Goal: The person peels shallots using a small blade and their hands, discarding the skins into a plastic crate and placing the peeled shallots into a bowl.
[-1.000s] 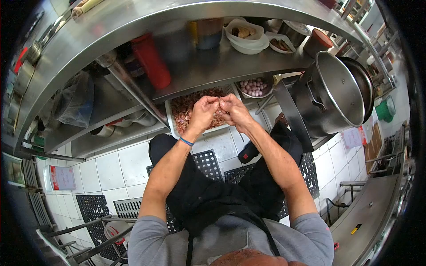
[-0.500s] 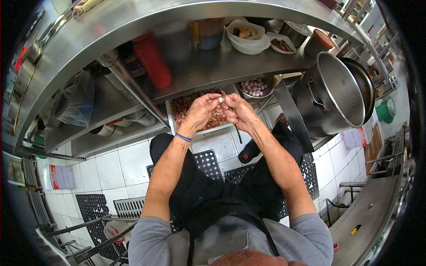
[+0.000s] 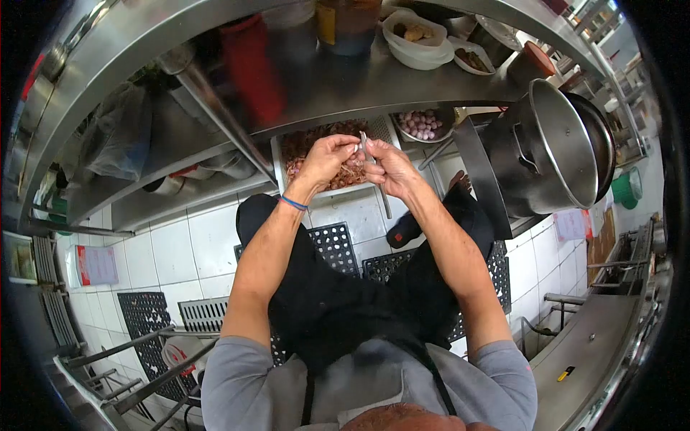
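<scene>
My left hand (image 3: 325, 159) is closed, pinching a small pale shallot, mostly hidden by the fingertips. Facing it, my right hand (image 3: 392, 169) grips a slim metal knife (image 3: 364, 139), its tip up against the fingers of my left hand. Below both hands is a white plastic crate (image 3: 276, 159) with reddish-brown shallots and loose skins (image 3: 302, 147) in it. Just right of the crate, a metal bowl (image 3: 440, 136) holds peeled pinkish shallots (image 3: 419, 123).
A steel shelf (image 3: 323, 108) runs above the crate, bearing a red container (image 3: 251, 72) and white bowls (image 3: 420, 56). To the right stands a large steel pot (image 3: 550, 154). Black perforated mats (image 3: 334, 248) lie on the white tiled floor (image 3: 212, 241).
The knife blade now stands more visibly upright between my hands. My hands have stayed close together over the crate. The camera view has shifted slightly.
</scene>
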`<control>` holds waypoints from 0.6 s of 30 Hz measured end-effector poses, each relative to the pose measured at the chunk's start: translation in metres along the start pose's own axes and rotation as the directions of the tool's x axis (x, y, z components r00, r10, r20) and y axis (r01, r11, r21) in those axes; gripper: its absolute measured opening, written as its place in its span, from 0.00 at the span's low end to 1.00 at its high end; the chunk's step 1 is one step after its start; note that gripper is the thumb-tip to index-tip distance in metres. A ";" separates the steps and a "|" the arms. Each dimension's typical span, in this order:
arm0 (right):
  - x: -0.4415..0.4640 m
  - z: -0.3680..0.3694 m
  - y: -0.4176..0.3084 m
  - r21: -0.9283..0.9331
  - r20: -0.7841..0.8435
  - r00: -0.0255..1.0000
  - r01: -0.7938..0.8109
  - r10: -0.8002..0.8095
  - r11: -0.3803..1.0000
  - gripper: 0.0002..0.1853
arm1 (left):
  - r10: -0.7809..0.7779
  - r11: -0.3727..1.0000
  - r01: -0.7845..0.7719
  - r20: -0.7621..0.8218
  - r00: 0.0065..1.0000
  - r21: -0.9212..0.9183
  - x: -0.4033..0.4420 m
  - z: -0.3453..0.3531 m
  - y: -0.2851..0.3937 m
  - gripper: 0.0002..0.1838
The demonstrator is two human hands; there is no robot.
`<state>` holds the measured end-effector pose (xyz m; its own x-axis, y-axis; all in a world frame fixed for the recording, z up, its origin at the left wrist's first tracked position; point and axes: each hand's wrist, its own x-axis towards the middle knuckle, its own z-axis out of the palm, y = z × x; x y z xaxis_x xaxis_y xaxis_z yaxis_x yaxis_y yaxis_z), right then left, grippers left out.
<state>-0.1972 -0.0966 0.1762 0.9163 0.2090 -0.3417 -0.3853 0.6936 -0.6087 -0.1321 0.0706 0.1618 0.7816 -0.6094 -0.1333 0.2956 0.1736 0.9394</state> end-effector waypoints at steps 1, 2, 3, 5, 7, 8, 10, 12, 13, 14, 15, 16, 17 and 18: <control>0.003 -0.001 0.001 -0.011 -0.036 0.999 -0.009 0.008 1.000 0.08 | -0.001 0.999 0.001 -0.001 1.000 0.036 -0.001 -0.004 0.002 0.12; 0.005 -0.002 0.003 -0.022 -0.073 0.997 -0.016 0.014 1.000 0.09 | 0.000 0.997 0.000 -0.001 1.000 0.072 -0.002 -0.010 0.004 0.12; 0.008 -0.004 0.003 -0.035 -0.111 0.994 -0.024 0.020 0.999 0.09 | 0.000 0.994 0.000 0.000 1.000 0.106 -0.003 -0.016 0.007 0.12; 0.020 -0.020 0.006 -0.168 -0.192 0.981 -0.016 -0.017 0.986 0.09 | -0.035 0.999 0.036 -0.013 0.999 0.024 -0.006 -0.030 0.012 0.13; 0.031 -0.033 0.003 -0.315 -0.255 0.966 -0.038 -0.046 0.948 0.11 | -0.006 1.000 0.007 -0.030 1.000 0.026 -0.011 -0.039 0.021 0.13; 0.035 -0.038 0.000 -0.341 -0.292 0.955 -0.062 -0.043 0.938 0.11 | -0.030 1.000 0.029 -0.065 0.997 -0.006 -0.012 -0.043 0.023 0.13; 0.041 -0.049 -0.003 -0.392 -0.363 0.931 -0.117 -0.036 0.913 0.12 | 0.003 0.992 0.014 -0.125 0.992 0.129 -0.009 -0.052 0.020 0.13; 0.050 -0.064 -0.003 -0.448 -0.364 0.931 -0.193 0.019 0.873 0.11 | -0.006 0.971 0.045 -0.163 0.987 0.236 -0.012 -0.053 0.026 0.13; 0.052 -0.067 -0.002 -0.485 -0.395 0.918 -0.234 0.027 0.843 0.10 | -0.012 0.955 0.064 -0.178 0.984 0.290 -0.013 -0.051 0.028 0.14; 0.055 -0.070 -0.002 -0.518 -0.426 0.904 -0.273 0.032 0.811 0.09 | 0.022 0.949 0.031 -0.164 0.986 0.314 -0.011 -0.052 0.027 0.14; 0.062 -0.087 0.001 -0.584 -0.429 0.903 -0.289 0.014 0.759 0.07 | 0.057 0.941 -0.004 -0.146 0.988 0.339 -0.008 -0.052 0.026 0.14; 0.069 -0.104 0.001 -0.654 -0.457 0.889 -0.364 0.036 0.663 0.08 | 0.096 0.930 -0.044 -0.127 0.987 0.366 -0.007 -0.051 0.026 0.14; 0.076 -0.119 0.000 -0.712 -0.485 0.873 -0.430 0.054 0.554 0.10 | 0.074 0.933 -0.029 -0.112 0.991 0.359 -0.007 -0.050 0.028 0.14; 0.076 -0.116 -0.002 -0.756 -0.514 0.855 -0.489 0.067 0.435 0.13 | 0.085 0.935 -0.042 -0.108 0.990 0.351 -0.005 -0.049 0.027 0.14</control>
<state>-0.1393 -0.1620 0.0679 0.7010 -0.1291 -0.7014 -0.6987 -0.3214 -0.6392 -0.1013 0.1164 0.1719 0.8588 -0.5050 -0.0863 0.0509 -0.0836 0.9952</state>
